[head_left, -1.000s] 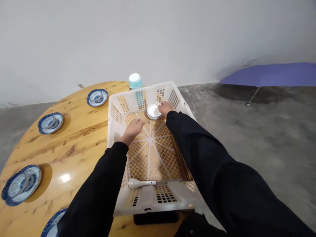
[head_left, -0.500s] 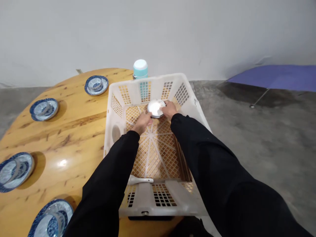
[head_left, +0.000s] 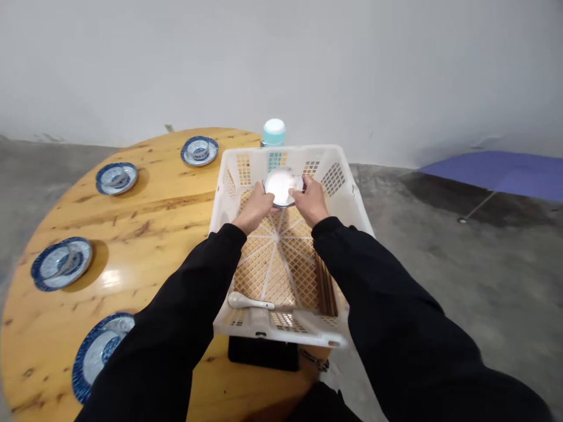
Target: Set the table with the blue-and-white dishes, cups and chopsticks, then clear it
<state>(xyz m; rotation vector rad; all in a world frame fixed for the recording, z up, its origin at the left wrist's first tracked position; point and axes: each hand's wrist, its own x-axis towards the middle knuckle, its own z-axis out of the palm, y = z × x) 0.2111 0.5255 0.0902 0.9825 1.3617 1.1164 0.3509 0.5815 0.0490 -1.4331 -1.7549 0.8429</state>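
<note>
- Gripping a small white dish [head_left: 281,186] at its rim, we hold it between both hands over the far part of a white plastic basket [head_left: 281,336].
- Our left hand [head_left: 254,211] closes on the dish's left edge, thumb on top; our right hand [head_left: 311,201] pinches the opposite edge, thumb pressed to the bright surface. Glare hides whether we hold one dish or several.
- Nearer to us than the left hand, a white spoon [head_left: 253,302] lies in the basket beside its near wall.
- Nearer to us than the right hand, brown chopsticks [head_left: 326,290] line the basket's right side, partly hidden by our black sleeve [head_left: 387,299].
- Left of our left hand, four blue-patterned plates [head_left: 44,281], with small bowls [head_left: 197,151] on them, curve around the wooden table [head_left: 162,252].
- Just beyond both hands, outside the basket, stands a turquoise flask [head_left: 274,133] with a white top.
- Well to the right of our right hand, a purple umbrella [head_left: 501,173] sits on the grey floor [head_left: 484,305].
</note>
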